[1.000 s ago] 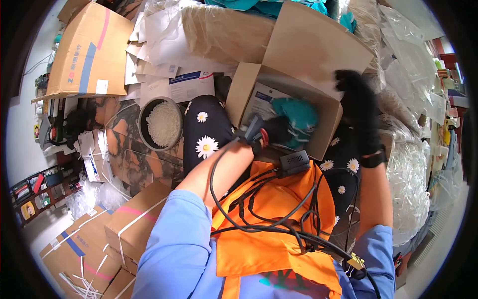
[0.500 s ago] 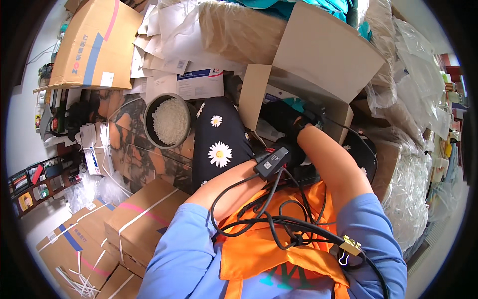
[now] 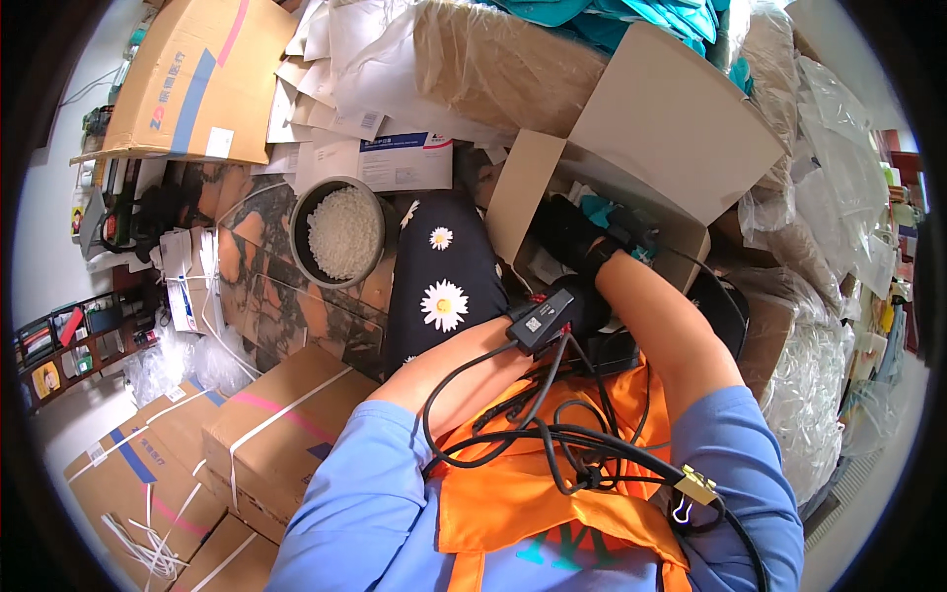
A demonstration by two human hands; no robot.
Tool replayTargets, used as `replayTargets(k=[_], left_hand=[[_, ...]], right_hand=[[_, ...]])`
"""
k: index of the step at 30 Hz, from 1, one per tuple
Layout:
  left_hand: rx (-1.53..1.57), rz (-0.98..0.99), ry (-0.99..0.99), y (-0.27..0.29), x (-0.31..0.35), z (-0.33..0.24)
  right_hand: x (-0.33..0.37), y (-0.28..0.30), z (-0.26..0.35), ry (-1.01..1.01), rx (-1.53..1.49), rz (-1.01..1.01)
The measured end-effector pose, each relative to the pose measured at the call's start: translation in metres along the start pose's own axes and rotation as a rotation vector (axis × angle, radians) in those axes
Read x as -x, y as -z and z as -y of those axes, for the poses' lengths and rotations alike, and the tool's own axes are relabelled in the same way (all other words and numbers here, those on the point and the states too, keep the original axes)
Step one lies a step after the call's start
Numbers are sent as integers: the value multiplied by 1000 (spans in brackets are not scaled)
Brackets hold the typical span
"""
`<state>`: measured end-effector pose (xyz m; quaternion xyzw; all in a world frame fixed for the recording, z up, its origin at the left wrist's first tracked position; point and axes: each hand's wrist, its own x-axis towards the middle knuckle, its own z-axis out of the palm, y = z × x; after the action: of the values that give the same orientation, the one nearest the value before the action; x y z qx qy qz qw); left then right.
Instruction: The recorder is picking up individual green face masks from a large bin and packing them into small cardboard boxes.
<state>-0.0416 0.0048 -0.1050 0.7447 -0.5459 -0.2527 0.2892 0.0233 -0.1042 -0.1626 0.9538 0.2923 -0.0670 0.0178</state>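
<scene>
My right hand (image 3: 569, 235), in a black glove with a dark band at the wrist, reaches into an open cardboard box (image 3: 528, 187) in front of my lap. Its fingers are lost among dark and teal items, so their state does not show. Teal pieces (image 3: 596, 208) lie in the box beside it. My left forearm (image 3: 464, 360) runs toward the box's near side, a black cable module (image 3: 541, 322) strapped at its wrist. The left hand (image 3: 589, 308) seems to be a dark gloved shape there, mostly hidden.
A grey bucket of white pellets (image 3: 343, 235) stands left of my knee. Closed cartons (image 3: 286, 424) and loose white strapping sit lower left. A large carton (image 3: 178, 79), flattened white boxes (image 3: 404, 163) and teal goods (image 3: 631, 15) lie beyond. Black cables (image 3: 582, 444) cross my lap.
The view has shifted slightly, so the surroundings sit a little farther right. My right hand remains inside the box, showing slightly more of the teal items beside it.
</scene>
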Motion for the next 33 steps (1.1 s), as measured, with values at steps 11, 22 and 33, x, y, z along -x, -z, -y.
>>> replayTargets(k=[11, 22, 33], left_hand=[[-37, 146, 144, 75, -11, -36], [1605, -433, 596, 108, 18, -22], [1062, -568, 172, 117, 12, -32]], right_hand=[[93, 114, -25, -472, -119, -262], [152, 180, 52, -486, -65, -223], [139, 243, 27, -560, -395, -592]])
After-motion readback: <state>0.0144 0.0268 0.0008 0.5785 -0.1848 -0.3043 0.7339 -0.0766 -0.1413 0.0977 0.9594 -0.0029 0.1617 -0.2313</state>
